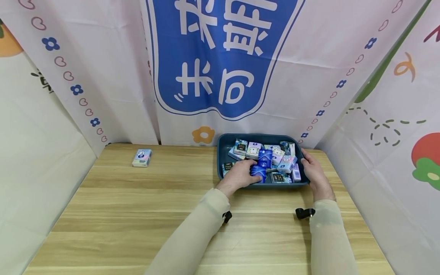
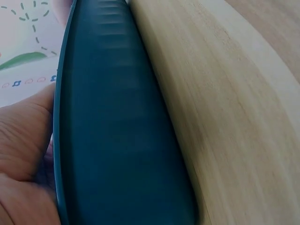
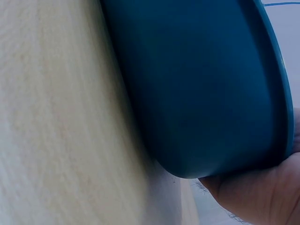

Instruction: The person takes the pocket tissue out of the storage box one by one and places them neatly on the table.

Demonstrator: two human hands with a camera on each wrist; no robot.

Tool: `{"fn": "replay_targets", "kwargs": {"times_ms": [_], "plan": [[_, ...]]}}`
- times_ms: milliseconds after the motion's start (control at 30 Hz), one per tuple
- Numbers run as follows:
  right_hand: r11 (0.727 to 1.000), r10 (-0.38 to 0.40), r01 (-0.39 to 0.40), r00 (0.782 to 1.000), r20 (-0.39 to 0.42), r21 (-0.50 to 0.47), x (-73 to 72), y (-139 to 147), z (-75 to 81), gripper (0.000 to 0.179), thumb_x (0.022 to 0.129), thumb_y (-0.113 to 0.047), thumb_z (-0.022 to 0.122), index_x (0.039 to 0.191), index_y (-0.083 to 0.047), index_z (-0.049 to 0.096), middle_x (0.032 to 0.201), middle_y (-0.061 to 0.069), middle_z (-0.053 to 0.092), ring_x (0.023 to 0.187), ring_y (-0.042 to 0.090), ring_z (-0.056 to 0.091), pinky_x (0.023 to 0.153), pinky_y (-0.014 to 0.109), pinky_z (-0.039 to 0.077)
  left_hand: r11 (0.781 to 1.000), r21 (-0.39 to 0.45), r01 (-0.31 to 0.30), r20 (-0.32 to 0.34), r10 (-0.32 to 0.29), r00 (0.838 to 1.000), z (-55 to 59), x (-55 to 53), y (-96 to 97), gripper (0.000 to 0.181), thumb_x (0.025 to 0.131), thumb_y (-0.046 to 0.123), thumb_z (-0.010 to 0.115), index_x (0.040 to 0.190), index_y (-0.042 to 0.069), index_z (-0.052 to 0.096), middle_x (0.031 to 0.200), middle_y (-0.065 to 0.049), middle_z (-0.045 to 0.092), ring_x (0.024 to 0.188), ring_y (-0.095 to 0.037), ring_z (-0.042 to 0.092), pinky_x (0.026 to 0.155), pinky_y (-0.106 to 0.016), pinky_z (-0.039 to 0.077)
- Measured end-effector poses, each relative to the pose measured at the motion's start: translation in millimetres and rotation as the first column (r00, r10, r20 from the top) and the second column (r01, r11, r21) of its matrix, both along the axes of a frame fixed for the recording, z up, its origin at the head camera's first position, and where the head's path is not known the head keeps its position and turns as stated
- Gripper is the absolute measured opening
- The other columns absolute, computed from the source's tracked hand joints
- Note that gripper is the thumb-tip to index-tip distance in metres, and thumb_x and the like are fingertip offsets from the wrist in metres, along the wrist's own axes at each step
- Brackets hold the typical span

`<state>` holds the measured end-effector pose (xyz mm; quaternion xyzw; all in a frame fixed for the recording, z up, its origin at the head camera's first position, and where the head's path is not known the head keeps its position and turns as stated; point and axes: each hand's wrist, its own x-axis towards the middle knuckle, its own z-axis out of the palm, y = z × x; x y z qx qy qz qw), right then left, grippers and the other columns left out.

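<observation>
A dark teal bin [image 1: 220, 152] at the table's back right holds several small tissue packs in blue, white and pastel wrappers. My left hand [image 1: 239, 175] reaches over the near rim and pinches a dark blue tissue pack [image 1: 258, 173] between thumb and fingers. In the left wrist view, the bin's wall [image 2: 112, 117] hides most of that pack. My right hand [image 1: 313, 172] grips the bin's right end, with the thumb over the rim. The right wrist view shows the bin's rounded corner [image 3: 197, 93] against that hand [image 3: 262, 192].
A single pastel tissue pack [image 1: 142, 158] lies on the wooden table [image 1: 137, 214] at the back left. Printed cloth [image 1: 113, 68] hangs behind the table and along both sides. The bin stands close to the back cloth.
</observation>
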<state>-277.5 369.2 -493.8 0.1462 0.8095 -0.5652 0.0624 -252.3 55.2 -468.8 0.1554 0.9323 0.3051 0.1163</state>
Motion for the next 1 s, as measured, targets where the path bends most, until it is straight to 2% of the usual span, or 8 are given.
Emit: {"fn": "replay_targets", "kwargs": {"times_ms": [233,367,500,633,833,1000], "plan": [[1.0,-0.006,0.006,1.0,0.001,-0.004,0.2,1,0.0,0.063,0.129,-0.027,0.029,0.189,-0.028,0.013,0.2,0.009,0.003,0.185,0.042,0.008,0.152,0.064,0.012,0.999,0.04,-0.003,-0.026,0.004,1.0,1.9,1.0,-0.7,0.058,0.109,0.034,0.088,0.161,0.015,0.07,0.174,-0.009,0.065,0.162,-0.029,0.063,0.138,-0.047,0.051],[1.0,-0.01,0.01,1.0,-0.003,-0.003,0.3,1,0.4,0.062,0.129,-0.026,0.029,0.189,-0.027,0.014,0.2,0.01,0.003,0.185,0.043,0.009,0.152,0.064,0.012,0.994,0.105,-0.007,-0.023,0.009,1.0,2.0,0.0,-1.9,0.052,0.109,0.026,0.088,0.158,0.015,0.072,0.173,-0.011,0.065,0.159,-0.03,0.064,0.135,-0.048,0.054],[1.0,-0.016,0.016,1.0,0.004,-0.014,0.1,1,-0.2,0.062,0.129,-0.026,0.029,0.189,-0.029,0.014,0.2,0.01,0.003,0.184,0.042,0.011,0.152,0.064,0.013,0.976,0.219,-0.01,-0.006,0.012,1.0,0.5,-1.6,-5.1,0.04,0.109,0.017,0.086,0.149,0.015,0.078,0.164,-0.011,0.07,0.143,-0.03,0.072,0.124,-0.047,0.063],[1.0,-0.018,0.018,1.0,0.006,-0.024,0.3,0,-0.2,0.062,0.129,-0.026,0.028,0.189,-0.03,0.014,0.2,0.009,0.003,0.184,0.042,0.011,0.152,0.063,0.014,0.948,0.319,-0.005,0.004,0.004,1.0,0.2,-3.1,-9.3,0.029,0.11,0.012,0.083,0.138,0.015,0.081,0.151,-0.011,0.073,0.133,-0.029,0.074,0.116,-0.048,0.066],[1.0,-0.023,0.024,1.0,0.016,-0.02,0.3,-1,-0.9,0.062,0.129,-0.028,0.029,0.189,-0.031,0.015,0.2,0.01,0.003,0.183,0.043,0.013,0.151,0.065,0.015,0.927,0.374,-0.01,-0.003,0.012,1.0,6.9,-4.5,-18.6,0.026,0.11,0.01,0.081,0.135,0.016,0.081,0.149,-0.009,0.076,0.134,-0.031,0.076,0.115,-0.049,0.067],[1.0,-0.023,0.024,1.0,0.015,-0.014,0.3,-1,-1.1,0.062,0.129,-0.028,0.029,0.189,-0.031,0.015,0.2,0.01,0.004,0.184,0.043,0.013,0.151,0.065,0.015,0.922,0.387,-0.024,-0.03,0.039,0.999,13.6,-9.1,-30.6,0.026,0.11,0.009,0.081,0.136,0.015,0.081,0.149,-0.01,0.076,0.134,-0.035,0.077,0.11,-0.05,0.07]]}}
